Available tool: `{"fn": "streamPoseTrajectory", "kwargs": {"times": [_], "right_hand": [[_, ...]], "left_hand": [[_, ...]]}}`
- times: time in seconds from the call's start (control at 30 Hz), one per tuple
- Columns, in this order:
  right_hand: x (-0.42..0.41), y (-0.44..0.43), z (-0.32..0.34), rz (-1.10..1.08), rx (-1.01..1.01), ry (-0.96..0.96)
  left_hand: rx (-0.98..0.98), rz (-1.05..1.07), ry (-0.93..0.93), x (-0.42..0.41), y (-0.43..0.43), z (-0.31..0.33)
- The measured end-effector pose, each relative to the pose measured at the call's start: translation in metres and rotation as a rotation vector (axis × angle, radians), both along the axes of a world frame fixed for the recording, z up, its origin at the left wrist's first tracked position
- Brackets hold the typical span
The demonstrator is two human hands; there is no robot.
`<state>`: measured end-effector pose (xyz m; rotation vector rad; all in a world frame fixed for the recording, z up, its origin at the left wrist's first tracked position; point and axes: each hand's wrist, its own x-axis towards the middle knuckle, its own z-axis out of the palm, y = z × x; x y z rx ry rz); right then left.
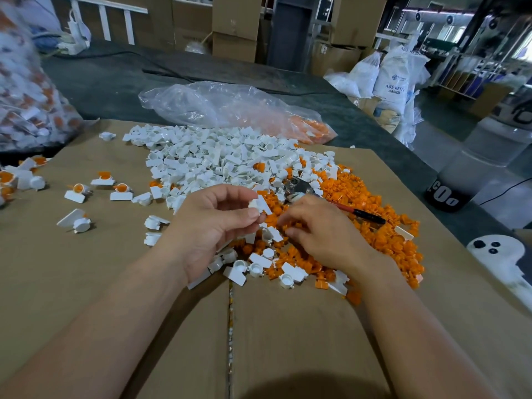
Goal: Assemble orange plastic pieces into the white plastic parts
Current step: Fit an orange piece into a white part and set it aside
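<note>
There is one camera, worn on the person's head. It looks forward and down, close over the left hand [213,223] and right hand [319,234] above the worktop [86,283]. Its wide view also reaches the boxes [234,24] far behind.

1. White parts [218,159]: small tabbed cups, heaped in a broad pile.
2. Orange pieces [374,214]: loose heap touching the white pile's right side.
3. Single white part [260,204]: pinched by the left hand [213,226] at the white pile's near edge.
4. Assembled parts [121,191]: white with orange inserts, scattered left of the white pile.
</note>
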<state>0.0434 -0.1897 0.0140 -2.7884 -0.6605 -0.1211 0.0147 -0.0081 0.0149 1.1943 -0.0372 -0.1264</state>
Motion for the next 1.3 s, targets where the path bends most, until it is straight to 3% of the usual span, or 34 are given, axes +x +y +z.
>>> {"fn": "streamPoseTrajectory", "kwargs": {"times": [0.23, 0.5, 0.87, 1.07, 1.2, 1.3], "right_hand": [[-0.004, 0.002, 0.004, -0.019, 0.436, -0.108], [-0.016, 0.015, 0.010, 0.005, 0.782, 0.056], [-0.019, 0.016, 0.008, 0.150, 0.703, 0.029], [-0.017, 0.016, 0.006, 0.117, 0.801, 0.074], [-0.017, 0.016, 0.004, 0.179, 0.638, -0.063], [-0.015, 0.015, 0.004, 0.225, 0.561, -0.134]], "left_hand": [[-0.004, -0.004, -0.001, 0.000, 0.000, -0.001], [0.087, 0.013, -0.004, -0.001, -0.001, -0.001], [0.233, 0.030, -0.061, -0.004, -0.004, -0.001], [0.306, 0.064, -0.107, -0.003, -0.004, -0.001], [0.509, 0.144, -0.197, -0.006, -0.006, -0.005], [0.538, 0.175, -0.214, -0.006, -0.008, -0.006]]}}
